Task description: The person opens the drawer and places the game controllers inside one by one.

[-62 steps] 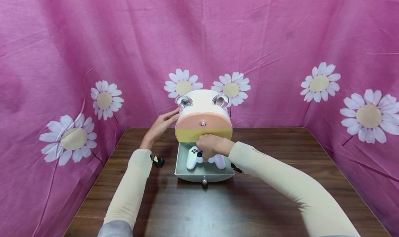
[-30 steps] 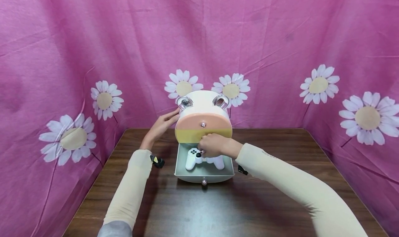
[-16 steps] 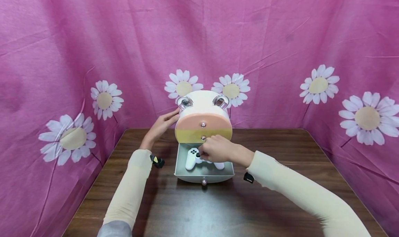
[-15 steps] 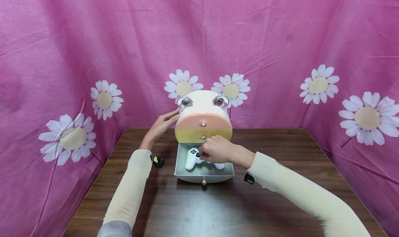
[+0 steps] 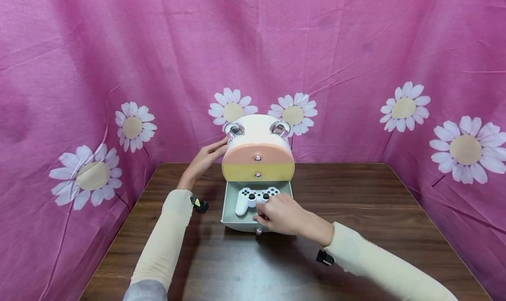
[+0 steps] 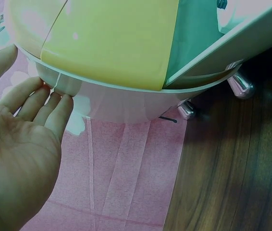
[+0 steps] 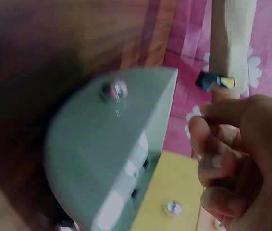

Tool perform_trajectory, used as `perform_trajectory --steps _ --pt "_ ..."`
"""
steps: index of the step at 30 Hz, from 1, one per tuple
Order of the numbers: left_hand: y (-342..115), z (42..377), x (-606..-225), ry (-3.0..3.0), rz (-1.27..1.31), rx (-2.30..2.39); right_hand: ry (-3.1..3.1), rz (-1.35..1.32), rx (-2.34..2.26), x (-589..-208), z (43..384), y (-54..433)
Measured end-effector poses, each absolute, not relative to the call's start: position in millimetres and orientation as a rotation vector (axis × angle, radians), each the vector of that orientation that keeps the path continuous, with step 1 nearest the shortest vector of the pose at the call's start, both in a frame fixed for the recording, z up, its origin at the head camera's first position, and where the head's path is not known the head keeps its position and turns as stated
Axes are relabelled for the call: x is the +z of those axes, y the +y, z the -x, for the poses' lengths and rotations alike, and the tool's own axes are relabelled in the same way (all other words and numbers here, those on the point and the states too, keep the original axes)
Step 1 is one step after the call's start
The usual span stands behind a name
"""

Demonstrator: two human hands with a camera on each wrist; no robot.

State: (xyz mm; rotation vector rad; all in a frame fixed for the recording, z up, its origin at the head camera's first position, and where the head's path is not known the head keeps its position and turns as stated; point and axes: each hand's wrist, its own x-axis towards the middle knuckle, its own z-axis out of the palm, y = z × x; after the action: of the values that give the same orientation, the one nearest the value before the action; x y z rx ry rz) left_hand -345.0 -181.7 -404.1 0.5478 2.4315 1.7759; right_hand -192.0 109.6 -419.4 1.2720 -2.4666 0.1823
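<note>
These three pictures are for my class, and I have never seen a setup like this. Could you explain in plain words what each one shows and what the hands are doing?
No machine here: a person wears one camera on the head and one on each wrist. The head view looks down on a wooden table with a small animal-shaped drawer cabinet. Its bottom drawer is pulled out, with a white game controller lying inside. The left hand rests open against the cabinet's side; its wrist view shows that closely. The right hand, fingers loosely curled, is at the drawer's front edge and holds nothing.

White controller (image 5: 256, 197) in grey-green drawer (image 5: 228, 204), peach and yellow drawer fronts (image 5: 258, 162), dark wood table (image 5: 356, 195), pink daisy-print cloth (image 5: 118, 50)
</note>
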Motion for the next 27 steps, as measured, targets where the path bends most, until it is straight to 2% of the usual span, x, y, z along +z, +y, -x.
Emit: perform_trajectory --steps 13,27 --pt "-181 344 -404 2.419 -0.545 1.781 -2.513 -0.945 0.198 -480 153 105" --pt "-181 345 -405 2.431 -0.543 1.774 -2.552 -0.673 0.185 -507 149 92"
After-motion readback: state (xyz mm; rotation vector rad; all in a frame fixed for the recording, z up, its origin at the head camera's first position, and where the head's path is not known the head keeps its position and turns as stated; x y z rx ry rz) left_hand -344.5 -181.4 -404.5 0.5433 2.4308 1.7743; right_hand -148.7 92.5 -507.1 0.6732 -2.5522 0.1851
